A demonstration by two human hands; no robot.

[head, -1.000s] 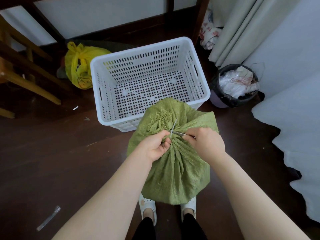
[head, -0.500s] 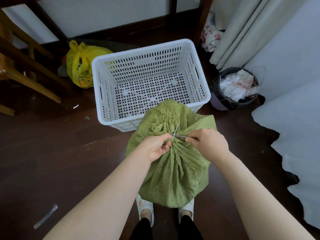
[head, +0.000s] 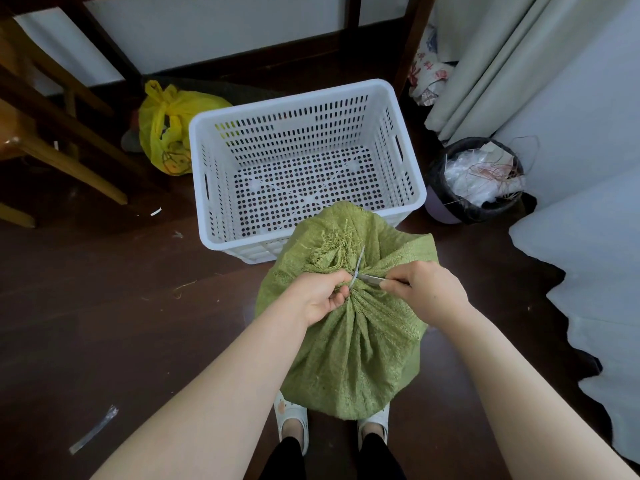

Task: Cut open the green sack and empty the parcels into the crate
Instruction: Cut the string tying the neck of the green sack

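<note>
A full green woven sack (head: 353, 341) stands on the dark floor between my feet, its neck gathered tight with a frayed tuft above. My left hand (head: 320, 296) grips the bunched neck from the left. My right hand (head: 426, 292) holds small metal scissors (head: 360, 271), whose blades are spread apart at the neck. A white perforated plastic crate (head: 408, 188) sits just beyond the sack, with nothing in it. The parcels are hidden inside the sack.
A yellow plastic bag (head: 166, 133) lies left of the crate. Right of the crate is a black-lined waste bin (head: 474, 181). Wooden chair legs (head: 69, 161) stand at the left, a curtain (head: 491, 64) and white bedding (head: 595, 271) at the right. A plastic strip (head: 93, 429) lies on the floor.
The scissor blades stay at the sack's neck and both hands keep their grip. My view has shifted slightly; the sack and crate have not moved.
</note>
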